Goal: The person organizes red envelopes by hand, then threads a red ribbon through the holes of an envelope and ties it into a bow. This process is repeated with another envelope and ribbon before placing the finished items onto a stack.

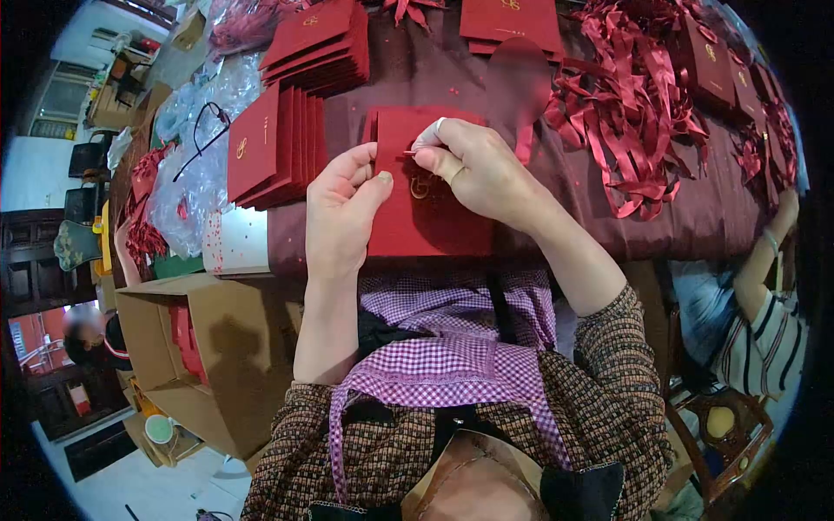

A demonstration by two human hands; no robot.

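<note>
A red card or folder (400, 227) with a gold emblem lies in front of me at the table's near edge. My left hand (346, 195) holds its left side, thumb on top and fingers curled at the edge. Above the emblem, my right hand (465, 165) pinches a small, thin reddish piece at the card's surface, perhaps a ribbon end; it is too small to make out. A white covering shows on one right fingertip.
Stacks of red folders (254, 148) stand at the left, with glasses (201, 143) on clear plastic (178, 195). Red ribbons (621, 104) pile at the right. An open cardboard box (248, 365) is below left. Other people (764, 343) sit at both sides.
</note>
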